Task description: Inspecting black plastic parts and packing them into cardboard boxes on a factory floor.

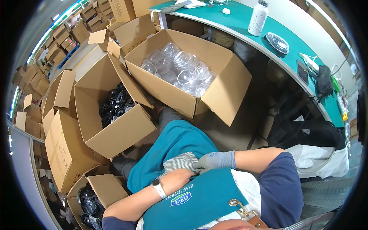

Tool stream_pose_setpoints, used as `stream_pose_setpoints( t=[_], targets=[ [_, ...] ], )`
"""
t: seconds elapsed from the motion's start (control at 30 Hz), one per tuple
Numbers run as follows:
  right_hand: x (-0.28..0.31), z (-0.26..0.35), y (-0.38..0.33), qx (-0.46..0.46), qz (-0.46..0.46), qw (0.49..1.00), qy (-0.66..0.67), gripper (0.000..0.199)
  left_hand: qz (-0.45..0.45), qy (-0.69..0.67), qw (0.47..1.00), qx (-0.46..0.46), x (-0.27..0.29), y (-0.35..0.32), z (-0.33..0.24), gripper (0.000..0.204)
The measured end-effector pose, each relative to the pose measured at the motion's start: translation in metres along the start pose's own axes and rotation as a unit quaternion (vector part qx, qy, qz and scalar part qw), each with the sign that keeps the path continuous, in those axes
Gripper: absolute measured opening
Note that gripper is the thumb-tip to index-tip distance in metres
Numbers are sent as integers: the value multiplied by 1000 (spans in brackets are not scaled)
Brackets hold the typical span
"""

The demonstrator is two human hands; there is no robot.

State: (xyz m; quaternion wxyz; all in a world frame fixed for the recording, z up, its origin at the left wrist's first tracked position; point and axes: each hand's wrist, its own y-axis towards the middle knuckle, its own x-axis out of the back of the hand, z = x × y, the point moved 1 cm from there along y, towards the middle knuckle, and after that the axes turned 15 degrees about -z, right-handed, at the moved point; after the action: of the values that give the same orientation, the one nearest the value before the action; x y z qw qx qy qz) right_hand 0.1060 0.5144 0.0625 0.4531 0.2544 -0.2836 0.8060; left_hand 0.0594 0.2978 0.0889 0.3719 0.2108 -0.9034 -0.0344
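My left hand [177, 179], bare with a white band at the wrist, rests low over my lap. Its fingers are curled together and their tips reach the fingers of the other hand; what lies between them is hidden. On my right hand [212, 161] is a grey knit glove with a blue-grey cuff, and its fingertips are tucked out of sight beside the left hand. Grey striped cloth [181, 162] lies just beyond both hands, on my teal apron [168, 142].
One large carton [168, 94] ahead holds clear plastic domes [180, 69]. Left of it, another carton [115, 140] holds black plastic parts [115, 105]; a smaller carton [107, 191] sits lower left. A teal workbench [237, 19] curves along the right, bearing a white bottle [258, 18].
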Motion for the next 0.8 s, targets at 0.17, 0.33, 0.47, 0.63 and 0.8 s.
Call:
stream_pose_setpoints(
  t=[0.17, 0.33, 0.47, 0.63, 0.8],
  targets=[
    [18, 4, 17, 9, -207, 970, -128, 19, 47, 20, 999, 14, -44, 26, 10, 28],
    [46, 42, 27, 71, -234, 955, -170, 17, -67, 117, 988, 74, -42, 37, 12, 22],
    [47, 51, 23, 113, -263, 946, -154, 17, -133, 29, 959, 250, -41, 26, 2, 23],
    [26, 71, 29, 125, -248, 951, -135, 17, -158, 17, 983, 93, -65, 37, 38, 23],
    [23, 65, 23, 83, -188, 968, -141, 20, -83, -43, 990, 103, -55, 54, 35, 24]
  ],
)
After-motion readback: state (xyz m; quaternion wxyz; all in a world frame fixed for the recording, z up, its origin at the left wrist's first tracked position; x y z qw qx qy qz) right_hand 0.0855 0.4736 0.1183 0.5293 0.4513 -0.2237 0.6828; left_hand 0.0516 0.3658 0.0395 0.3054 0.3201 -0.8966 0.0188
